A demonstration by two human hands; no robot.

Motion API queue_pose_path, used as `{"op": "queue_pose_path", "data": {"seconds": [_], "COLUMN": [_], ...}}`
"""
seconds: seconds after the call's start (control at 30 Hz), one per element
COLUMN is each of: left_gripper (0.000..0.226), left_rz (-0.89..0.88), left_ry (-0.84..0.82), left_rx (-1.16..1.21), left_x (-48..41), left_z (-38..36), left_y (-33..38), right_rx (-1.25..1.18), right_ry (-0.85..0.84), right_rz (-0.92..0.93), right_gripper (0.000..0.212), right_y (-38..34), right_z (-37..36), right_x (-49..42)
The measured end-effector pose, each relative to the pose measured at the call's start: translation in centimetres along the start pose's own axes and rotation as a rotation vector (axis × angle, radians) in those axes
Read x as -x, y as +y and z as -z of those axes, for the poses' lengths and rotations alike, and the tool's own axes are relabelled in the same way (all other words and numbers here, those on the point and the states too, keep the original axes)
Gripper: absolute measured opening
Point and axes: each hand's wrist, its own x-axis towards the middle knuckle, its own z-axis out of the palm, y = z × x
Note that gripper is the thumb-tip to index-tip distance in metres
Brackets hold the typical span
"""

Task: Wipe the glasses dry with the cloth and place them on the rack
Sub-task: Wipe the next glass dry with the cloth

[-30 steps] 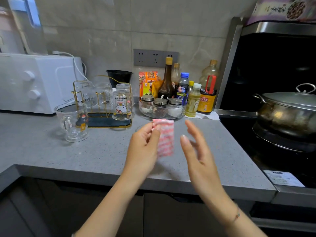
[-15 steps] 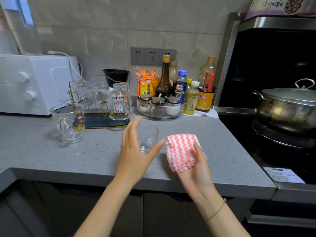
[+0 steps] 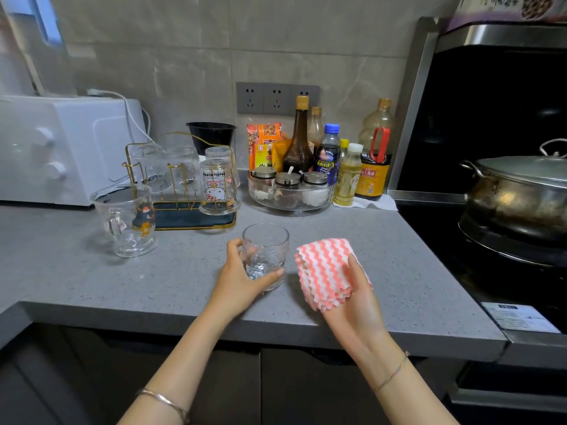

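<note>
Left hand [image 3: 236,280] grips clear, upright glass [image 3: 265,256]; right hand [image 3: 352,305] holds cloth [image 3: 325,271].

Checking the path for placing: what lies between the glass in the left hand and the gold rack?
In the head view, only bare grey counter separates the glass from the rack; the handled mug stands aside.
</note>
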Motion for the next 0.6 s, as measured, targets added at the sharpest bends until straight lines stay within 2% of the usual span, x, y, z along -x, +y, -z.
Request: {"op": "queue_pose_path", "data": {"seconds": [0.07, 0.13, 0.2, 0.27, 0.3, 0.33, 0.4, 0.43, 0.6], "left_gripper": [0.084, 0.084, 0.089, 0.094, 0.095, 0.1, 0.11, 0.11, 0.071], "left_rz": [0.0, 0.024, 0.075, 0.134, 0.169, 0.193, 0.22, 0.223, 0.121], "left_ry": [-0.027, -0.027, -0.015, -0.044, -0.091, -0.152, -0.225, -0.234, -0.274], "left_rx": [0.011, 0.121, 0.349, 0.676, 0.82, 0.914, 0.942, 0.921, 0.776], "left_x": [-0.2, 0.2, 1.3, 2.6, 3.2, 3.8, 4.9, 5.3, 6.7], "left_z": [0.2, 0.3, 0.3, 0.1, 0.0, -0.1, -0.5, -0.8, -1.4], "left_y": [0.3, 0.6, 1.6, 2.7, 3.2, 3.7, 4.6, 4.9, 7.1], "right_rx": [0.021, 0.041, 0.062, 0.069, 0.106, 0.17, 0.367, 0.489, 1.186], "right_ry": [-0.002, -0.016, -0.051, -0.124, -0.168, -0.205, -0.265, -0.294, -0.437], "right_rz": [0.006, 0.022, 0.068, 0.141, 0.188, 0.238, 0.353, 0.44, 0.952], "right_gripper": [0.048, 0.05, 0.058, 0.076, 0.079, 0.072, 0.047, 0.042, 0.041], "right_y": [-0.1, -0.2, -0.6, -1.1, -1.3, -1.4, -1.5, -1.4, 0.4], "right_z": [0.2, 0.6, 0.8, 0.7, 0.3, -0.1, -1.6, -2.5, -4.4], "right_x": [0.0, 0.0, 0.1, 0.4, 0.6, 0.9, 1.4, 1.7, 2.3]}}
